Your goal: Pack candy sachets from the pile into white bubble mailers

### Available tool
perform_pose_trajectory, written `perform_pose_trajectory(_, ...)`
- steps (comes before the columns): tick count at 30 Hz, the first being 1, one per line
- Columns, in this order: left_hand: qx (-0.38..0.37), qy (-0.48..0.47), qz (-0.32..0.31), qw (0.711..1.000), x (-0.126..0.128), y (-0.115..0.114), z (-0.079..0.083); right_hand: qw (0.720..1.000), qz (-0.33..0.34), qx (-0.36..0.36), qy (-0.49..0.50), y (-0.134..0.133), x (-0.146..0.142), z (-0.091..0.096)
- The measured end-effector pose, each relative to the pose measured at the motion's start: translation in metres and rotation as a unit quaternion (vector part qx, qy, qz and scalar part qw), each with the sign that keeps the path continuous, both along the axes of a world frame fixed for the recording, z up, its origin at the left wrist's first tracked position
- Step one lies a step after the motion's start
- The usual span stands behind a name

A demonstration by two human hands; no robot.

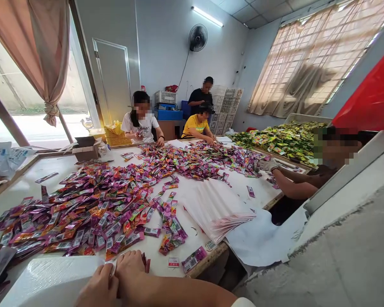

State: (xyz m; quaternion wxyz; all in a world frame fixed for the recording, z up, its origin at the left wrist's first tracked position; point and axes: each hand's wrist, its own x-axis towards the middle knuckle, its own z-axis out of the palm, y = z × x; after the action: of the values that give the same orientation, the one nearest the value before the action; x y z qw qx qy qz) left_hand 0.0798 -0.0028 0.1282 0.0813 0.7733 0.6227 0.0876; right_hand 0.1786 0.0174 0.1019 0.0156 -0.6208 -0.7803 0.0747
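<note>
Close to the table's near edge, my left hand [99, 286] is closed, its thumb and finger pinching a thin whitish edge [114, 267] that looks like plastic film. My right hand [132, 275] is curled right beside it, the two hands touching. Purple-red foil [146, 263] pokes out past the right hand's fingers, apparently small packets; most of what it holds is hidden. Beyond both hands spreads a large heap of purple and orange foil snack packets [105, 204]. A white, shiny-topped block or stack [51, 281] lies to the left of my hands.
White bags [217, 209] lie fanned out right of the heap. A small red-and-white card [173, 262] and one packet [193, 259] are near the table edge. Several people work around the table. An open carton [85, 149] and a green packet heap [275, 138] stand farther back.
</note>
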Motion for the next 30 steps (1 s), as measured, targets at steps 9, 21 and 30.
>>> perform_pose_trajectory(9,0.026,0.055,0.03,0.998,0.02,-0.021,-0.008,0.986,-0.115,-0.112,0.041,0.003,0.013,0.037)
perform_pose_trajectory(21,0.341,-0.153,0.097,0.923,0.0,-0.054,-0.065,0.946,-0.149,-0.089,0.275,-0.006,0.051,0.023)
perform_pose_trajectory(30,0.078,-0.09,0.075,0.99,-0.004,-0.06,-0.049,0.85,-0.194,-0.096,0.48,-0.03,0.04,0.003)
